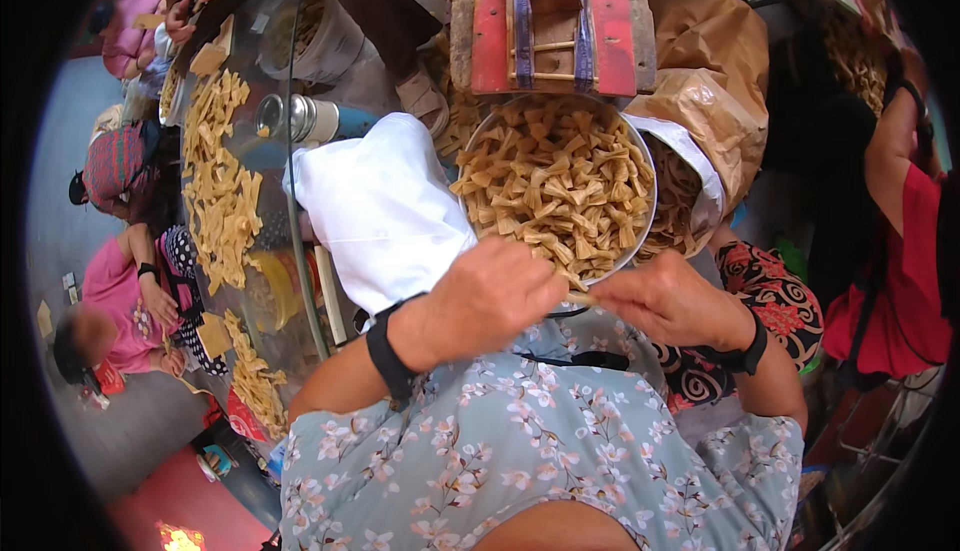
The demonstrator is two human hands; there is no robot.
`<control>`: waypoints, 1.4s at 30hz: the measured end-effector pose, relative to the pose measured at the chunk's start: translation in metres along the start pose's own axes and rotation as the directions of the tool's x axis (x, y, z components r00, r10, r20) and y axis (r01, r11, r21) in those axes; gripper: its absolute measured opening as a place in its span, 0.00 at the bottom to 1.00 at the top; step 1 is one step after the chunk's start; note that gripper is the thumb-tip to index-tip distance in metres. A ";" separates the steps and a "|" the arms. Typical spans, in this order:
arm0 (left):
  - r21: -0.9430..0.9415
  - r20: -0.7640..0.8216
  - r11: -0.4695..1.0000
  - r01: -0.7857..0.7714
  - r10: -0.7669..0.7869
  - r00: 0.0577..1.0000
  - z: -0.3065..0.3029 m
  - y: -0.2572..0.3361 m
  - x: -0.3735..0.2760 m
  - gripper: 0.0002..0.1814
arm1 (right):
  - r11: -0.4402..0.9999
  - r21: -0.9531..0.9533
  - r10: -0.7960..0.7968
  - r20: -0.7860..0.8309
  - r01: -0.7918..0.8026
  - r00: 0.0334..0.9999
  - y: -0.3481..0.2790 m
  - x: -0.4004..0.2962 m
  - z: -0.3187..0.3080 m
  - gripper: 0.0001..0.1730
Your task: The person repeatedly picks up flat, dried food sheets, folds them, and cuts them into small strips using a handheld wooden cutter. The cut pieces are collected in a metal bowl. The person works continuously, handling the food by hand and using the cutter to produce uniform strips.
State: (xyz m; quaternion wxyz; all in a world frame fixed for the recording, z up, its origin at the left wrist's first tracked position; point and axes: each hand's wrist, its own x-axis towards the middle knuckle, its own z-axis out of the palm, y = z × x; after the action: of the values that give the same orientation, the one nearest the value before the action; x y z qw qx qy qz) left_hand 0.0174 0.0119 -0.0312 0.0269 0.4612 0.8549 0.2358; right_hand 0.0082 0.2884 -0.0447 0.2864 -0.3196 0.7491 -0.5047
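My left hand (502, 288) and my right hand (660, 296) meet just past my lap, at the near rim of a round basin. Between their fingertips they hold a small tan strip (581, 297), partly covered by the fingers. The basin (654, 198) is heaped with knotted tan pieces (562, 176) that look like tofu-skin knots. White cloth (382, 206) lies beside the basin on the left. To the right stands an open sack (701, 153) with loose brownish strips (671, 209) inside.
A worn red wooden board (480, 25) beyond the basin carries a small wooden frame (555, 25). On the left, a glass tabletop (289, 176) holds piles of tan strips (217, 168); a lidded jar (296, 117) and a white bucket (330, 40) are nearby. Several people sit around on both sides.
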 end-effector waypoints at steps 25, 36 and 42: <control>-0.418 -0.287 0.758 0.501 -0.633 0.719 -0.021 -0.172 0.068 0.13 | 0.591 -0.800 -0.510 -0.469 -0.103 0.721 0.095 0.131 -0.132 0.03; -0.917 0.395 -0.217 0.336 -0.621 0.677 -0.009 -0.106 0.023 0.19 | 0.761 -0.648 -0.409 -0.475 0.004 0.779 0.060 0.059 -0.104 0.09; -0.979 0.193 -0.086 0.185 -0.684 0.704 -0.004 -0.093 0.022 0.09 | 0.998 0.016 0.064 -0.571 -0.066 0.818 0.031 0.054 -0.082 0.08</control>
State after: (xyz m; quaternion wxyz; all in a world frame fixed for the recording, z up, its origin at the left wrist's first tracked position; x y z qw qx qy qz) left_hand -0.0685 -0.0156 -0.0635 0.2369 -0.0495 0.5595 0.7927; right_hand -0.0936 0.3030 -0.0533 0.0651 -0.1287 0.8121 -0.5654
